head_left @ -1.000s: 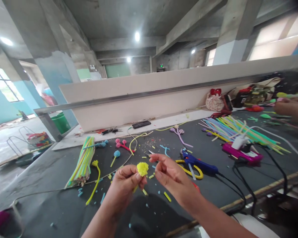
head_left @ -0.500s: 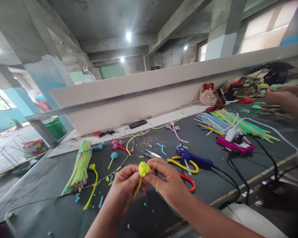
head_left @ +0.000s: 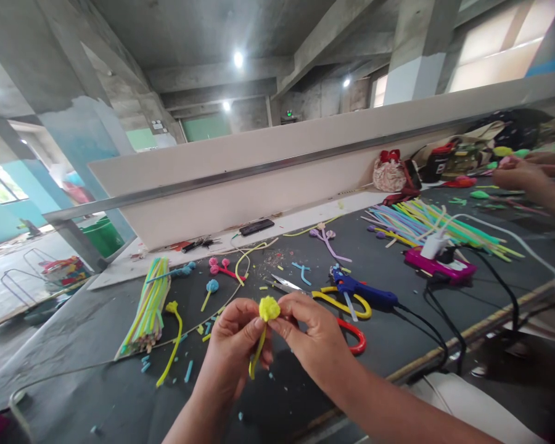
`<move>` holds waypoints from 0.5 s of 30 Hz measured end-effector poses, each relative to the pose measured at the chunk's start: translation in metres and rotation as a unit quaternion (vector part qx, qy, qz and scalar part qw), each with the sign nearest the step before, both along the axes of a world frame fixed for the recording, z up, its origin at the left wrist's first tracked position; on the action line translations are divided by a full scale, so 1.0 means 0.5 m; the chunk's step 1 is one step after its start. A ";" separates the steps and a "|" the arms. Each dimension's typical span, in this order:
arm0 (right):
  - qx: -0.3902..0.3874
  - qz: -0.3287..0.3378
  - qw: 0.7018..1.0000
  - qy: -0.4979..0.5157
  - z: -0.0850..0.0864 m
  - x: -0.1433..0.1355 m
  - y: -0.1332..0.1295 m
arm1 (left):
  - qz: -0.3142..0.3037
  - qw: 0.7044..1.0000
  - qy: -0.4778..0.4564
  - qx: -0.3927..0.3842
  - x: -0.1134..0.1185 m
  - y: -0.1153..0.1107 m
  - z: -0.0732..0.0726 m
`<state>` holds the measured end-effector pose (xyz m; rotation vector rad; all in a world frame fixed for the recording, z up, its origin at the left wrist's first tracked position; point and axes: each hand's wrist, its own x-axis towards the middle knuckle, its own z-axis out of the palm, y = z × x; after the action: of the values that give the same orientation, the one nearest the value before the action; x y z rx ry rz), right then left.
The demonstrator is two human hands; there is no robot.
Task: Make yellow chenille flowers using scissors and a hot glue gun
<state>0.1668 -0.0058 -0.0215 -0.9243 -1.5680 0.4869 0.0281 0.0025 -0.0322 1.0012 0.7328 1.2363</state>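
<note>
Bundle of pastel stems [head_left: 145,314], lying on the dark counter [head_left: 74,401] at the left of the frame. Just right of it, a loose yellow stem [head_left: 180,330] curves down the counter, a small tuft at its top end. Further right lie a blue ball on a short stalk [head_left: 212,285] and, above it, a pink sprig [head_left: 222,269]. Lower centre: the left hand [head_left: 235,333] pinches the yellow flower [head_left: 269,308] between thumb and fingers just under its bunched head; the flower is held up off the counter, its stalk hanging below the grip. The right hand [head_left: 312,327] meets it from the other side, thumb and fingertips drawn together on the right edge of the head. Judged by its fuzzy look, the flower should be very light, soft and not slippery, with a stalk that bends readily; the head would probably flatten under a hard squeeze, so the stalk directly beneath it seems the best hold. Right of centre: scissors [head_left: 289,283] with pale blades, then a blue glue gun [head_left: 367,295] lying across a yellow handle. At right, a magenta power strip [head_left: 439,268] sits below a fan of coloured stems [head_left: 407,225]; at the upper right edge, a co-worker's hand [head_left: 520,176].
</note>
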 end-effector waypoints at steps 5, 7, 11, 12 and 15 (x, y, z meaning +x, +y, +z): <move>0.002 -0.012 1.000 -0.003 -0.006 -0.004 -0.001 | 0.061 0.998 0.014 0.015 0.006 -0.003 -0.006; 0.009 -0.019 1.000 -0.017 -0.004 -0.003 -0.005 | 0.070 0.997 0.034 0.030 0.007 -0.004 -0.009; 0.025 -0.022 0.999 -0.041 -0.001 -0.002 -0.014 | 0.090 0.988 0.109 0.069 0.008 -0.014 -0.005; 0.027 -0.022 0.999 -0.041 -0.002 -0.002 -0.015 | 0.099 0.984 0.122 0.080 0.009 -0.016 -0.002; 0.031 -0.032 0.998 -0.037 -0.009 -0.004 -0.006 | 0.114 0.978 0.146 0.096 0.011 -0.019 0.004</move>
<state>0.1647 -0.0089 -0.0261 -0.9511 -1.6072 0.3611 0.0338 -0.0071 -0.0304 1.3040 0.9917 1.3943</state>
